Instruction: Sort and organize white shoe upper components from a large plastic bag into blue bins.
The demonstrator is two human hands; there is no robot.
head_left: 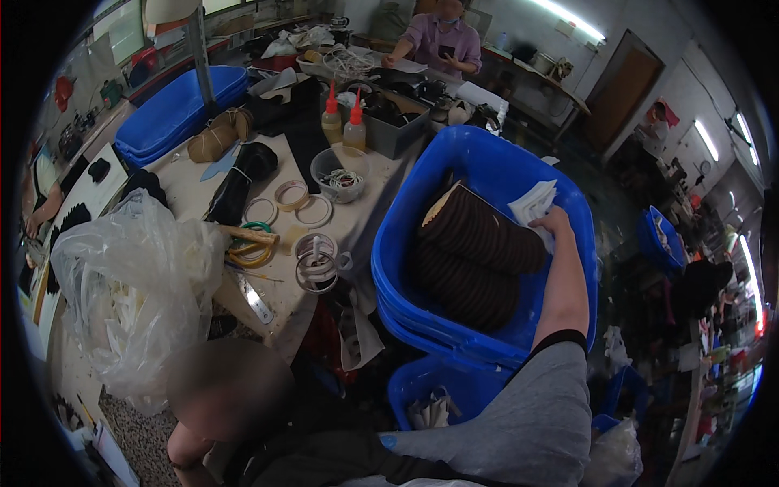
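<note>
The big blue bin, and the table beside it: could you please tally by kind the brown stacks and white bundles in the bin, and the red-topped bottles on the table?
Brown stacks: 2
White bundle, in the right hand: 1
Red-topped bottles: 2
Total: 5

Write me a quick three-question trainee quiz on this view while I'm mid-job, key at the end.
1. What does the person's right-hand grip hold?
2. True or false: the two red-tipped bottles are lying on their sides.
3. The dark brown stacks are:
A) on a shelf
B) in the blue tub
C) in a cardboard box

Key:
1. White sheets.
2. False; they stand upright on the table.
3. B.
</note>
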